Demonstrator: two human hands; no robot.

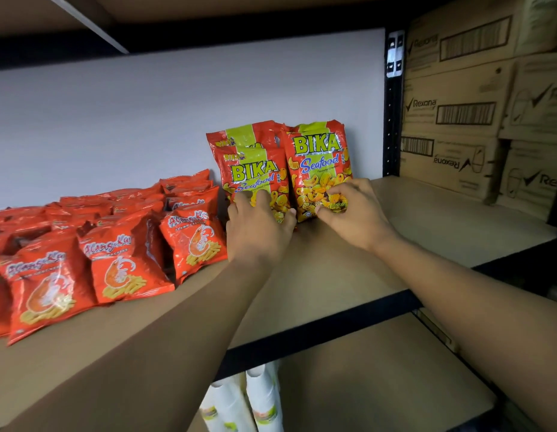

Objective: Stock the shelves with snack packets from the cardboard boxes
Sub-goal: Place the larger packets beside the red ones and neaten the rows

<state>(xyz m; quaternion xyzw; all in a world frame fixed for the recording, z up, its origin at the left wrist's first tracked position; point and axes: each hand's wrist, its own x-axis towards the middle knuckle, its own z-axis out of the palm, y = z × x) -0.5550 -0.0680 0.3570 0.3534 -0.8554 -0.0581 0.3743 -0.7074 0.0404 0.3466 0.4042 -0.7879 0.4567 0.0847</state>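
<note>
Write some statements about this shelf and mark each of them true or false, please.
1. The left hand is on the left Bika packet. True.
2. The right hand holds a prawn packet. False: it grips the right Bika packet; the prawn packets lie further left, untouched.
3. Both Bika packets stand upright. True.
4. The Rexona boxes are left of the Bika packets. False: they are stacked to the right.
5. White cups stand on the shelf below. True.
</note>
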